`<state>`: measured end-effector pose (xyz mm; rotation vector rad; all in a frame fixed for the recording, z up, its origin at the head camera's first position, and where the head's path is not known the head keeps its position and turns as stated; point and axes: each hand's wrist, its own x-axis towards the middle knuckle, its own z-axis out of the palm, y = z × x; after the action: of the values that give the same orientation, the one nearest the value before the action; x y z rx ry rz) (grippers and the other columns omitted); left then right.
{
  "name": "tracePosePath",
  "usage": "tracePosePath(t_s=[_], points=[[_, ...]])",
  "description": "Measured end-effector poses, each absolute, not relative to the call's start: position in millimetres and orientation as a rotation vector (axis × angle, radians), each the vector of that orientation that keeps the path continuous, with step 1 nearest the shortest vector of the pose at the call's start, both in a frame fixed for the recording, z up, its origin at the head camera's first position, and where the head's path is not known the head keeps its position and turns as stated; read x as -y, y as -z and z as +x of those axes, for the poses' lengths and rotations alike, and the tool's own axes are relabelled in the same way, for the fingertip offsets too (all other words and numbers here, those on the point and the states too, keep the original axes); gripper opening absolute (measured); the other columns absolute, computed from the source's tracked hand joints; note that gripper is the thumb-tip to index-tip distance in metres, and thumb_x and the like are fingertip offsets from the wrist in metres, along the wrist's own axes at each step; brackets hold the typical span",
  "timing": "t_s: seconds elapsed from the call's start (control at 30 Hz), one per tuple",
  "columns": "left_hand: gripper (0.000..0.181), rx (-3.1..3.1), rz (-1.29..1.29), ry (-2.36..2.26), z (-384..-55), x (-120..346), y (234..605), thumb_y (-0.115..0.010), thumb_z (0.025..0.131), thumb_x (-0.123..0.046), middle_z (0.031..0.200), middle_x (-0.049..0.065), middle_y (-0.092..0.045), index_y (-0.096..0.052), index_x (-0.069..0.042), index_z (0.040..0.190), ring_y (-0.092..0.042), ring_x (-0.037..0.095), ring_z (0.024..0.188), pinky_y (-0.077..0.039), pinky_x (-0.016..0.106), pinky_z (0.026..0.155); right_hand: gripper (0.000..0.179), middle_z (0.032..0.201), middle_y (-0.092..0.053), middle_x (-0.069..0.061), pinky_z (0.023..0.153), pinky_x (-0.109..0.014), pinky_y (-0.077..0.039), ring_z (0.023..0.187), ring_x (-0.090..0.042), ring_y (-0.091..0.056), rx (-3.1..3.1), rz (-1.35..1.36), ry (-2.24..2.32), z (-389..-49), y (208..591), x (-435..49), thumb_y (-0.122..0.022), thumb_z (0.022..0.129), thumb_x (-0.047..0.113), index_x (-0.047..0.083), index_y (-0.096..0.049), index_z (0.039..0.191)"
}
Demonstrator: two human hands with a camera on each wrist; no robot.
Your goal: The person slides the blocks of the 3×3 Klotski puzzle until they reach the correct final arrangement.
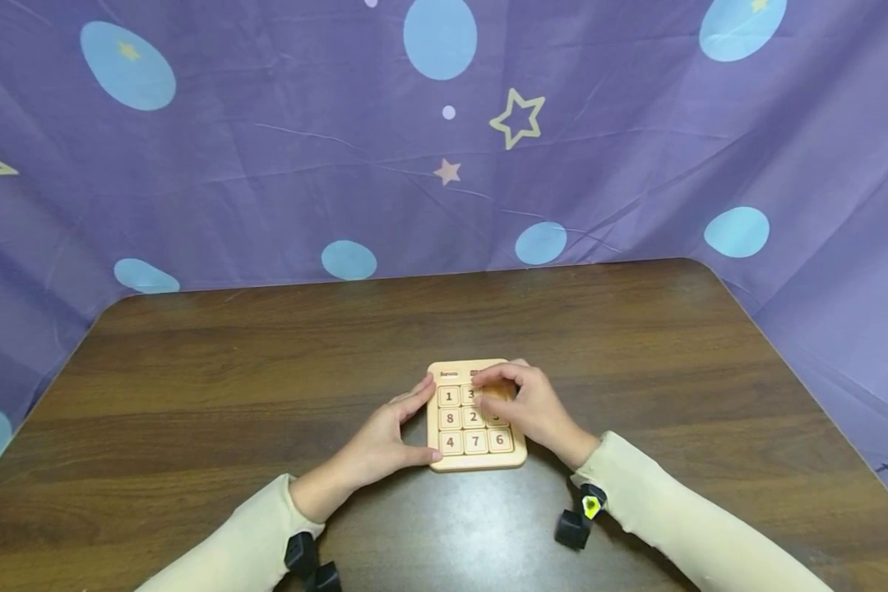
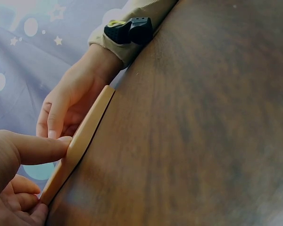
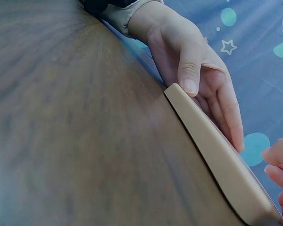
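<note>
A pale wooden number puzzle (image 1: 481, 464) lies flat on the table, square tiles in rows; 1, 8, 2, 4, 7 and 6 read clearly. My left hand (image 1: 377, 444) holds its left side, thumb at the near corner and fingers by the far corner. In the right wrist view that thumb bears on the puzzle's edge (image 3: 217, 150). Over the upper right tiles is my right hand (image 1: 536, 407), thumb and index finger bent above the partly covered 3 tile (image 1: 468, 394). It hides the top right spot and part of another tile. Both wrist views show the board only edge-on.
The dark brown wooden table (image 1: 252, 386) spreads out around the puzzle. Behind it hangs a purple curtain (image 1: 281, 189) with blue spots and stars. Black camera mounts (image 1: 573, 529) sit on both sleeved wrists, near the tabletop.
</note>
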<state>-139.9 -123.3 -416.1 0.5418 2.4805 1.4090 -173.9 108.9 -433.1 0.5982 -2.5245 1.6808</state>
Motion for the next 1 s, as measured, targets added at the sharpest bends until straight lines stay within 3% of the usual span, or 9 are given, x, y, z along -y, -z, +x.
tracePosePath(t_s=[0.47, 0.87, 1.0], points=[[0.087, -2.479, 0.553, -1.402, -140, 123, 415, -0.082, 0.067, -0.009, 0.152, 0.009, -0.027, -0.037, 0.003, 0.141, -0.024, 0.029, 0.140, -0.017, 0.047, 0.114, 0.024, 0.094, -0.067, -0.001, 0.083, -0.032, -0.041, 0.091, -0.018, -0.051, 2.515, 0.601, -1.701, -172, 433, -102, -0.078, 0.072, 0.009, 0.012, -0.074, 0.095], [0.087, -2.472, 0.561, -1.411, -140, 123, 415, -0.081, 0.067, -0.008, 0.152, 0.010, -0.027, -0.037, 0.004, 0.141, -0.024, 0.029, 0.140, -0.017, 0.046, 0.114, 0.023, 0.095, -0.065, -0.017, 0.083, -0.035, -0.041, 0.092, -0.031, -0.051, 2.567, 0.568, -1.688, -161, 407, -96, -0.073, 0.073, -0.004, -0.005, -0.070, 0.096], [0.086, -2.470, 0.563, -1.418, -140, 124, 415, -0.081, 0.068, -0.009, 0.152, 0.011, -0.027, -0.036, 0.004, 0.141, -0.024, 0.029, 0.140, -0.017, 0.047, 0.114, 0.025, 0.096, -0.066, -0.016, 0.083, -0.036, -0.041, 0.093, -0.031, -0.051, 2.567, 0.574, -1.685, -166, 415, -96, -0.075, 0.072, -0.002, -0.003, -0.070, 0.097]])
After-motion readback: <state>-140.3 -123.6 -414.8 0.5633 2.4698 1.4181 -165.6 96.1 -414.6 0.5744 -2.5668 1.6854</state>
